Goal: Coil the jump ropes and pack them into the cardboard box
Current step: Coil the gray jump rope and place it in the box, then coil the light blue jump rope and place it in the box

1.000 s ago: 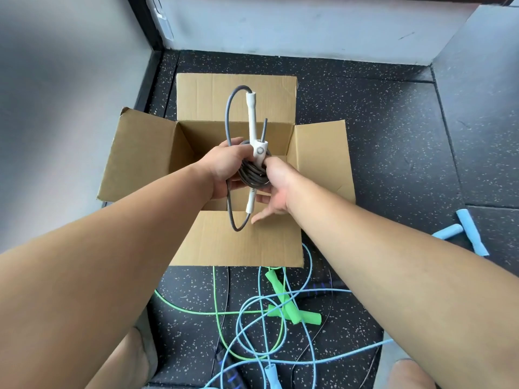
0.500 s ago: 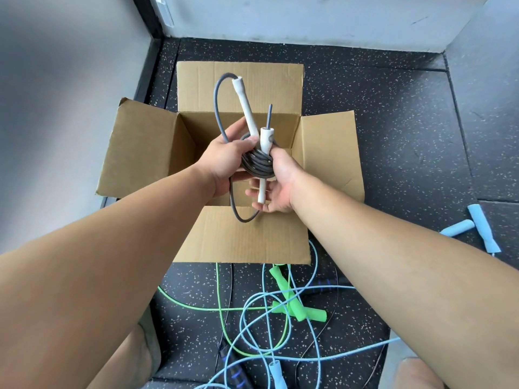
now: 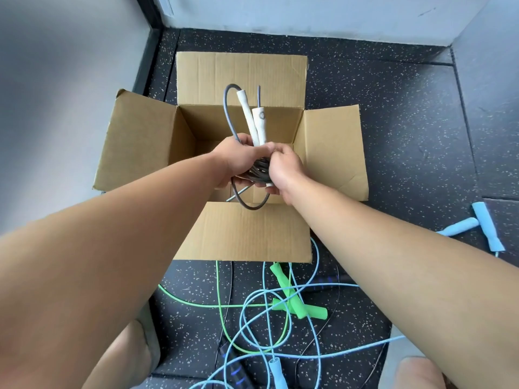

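Observation:
Both my hands hold a coiled grey jump rope (image 3: 259, 171) with two white handles (image 3: 257, 122) over the open cardboard box (image 3: 146, 147). My left hand (image 3: 238, 161) grips the coil from the left. My right hand (image 3: 282, 168) grips it from the right, fingers curled over the bundle and the lower ends of the handles. A grey loop hangs below the hands over the box's near flap. The handles stick up and away from me, in front of the far flap.
On the dark speckled floor near me lie tangled ropes: a green rope with green handles (image 3: 297, 301), a light blue rope (image 3: 266, 327), and a black rope with a dark handle (image 3: 233, 369). Two light blue handles (image 3: 477, 228) lie at the right. Walls close the left and far sides.
My right hand, which lay open under a handle, has closed over the bundle. The two handles have come together, and the coil sits lower over the box.

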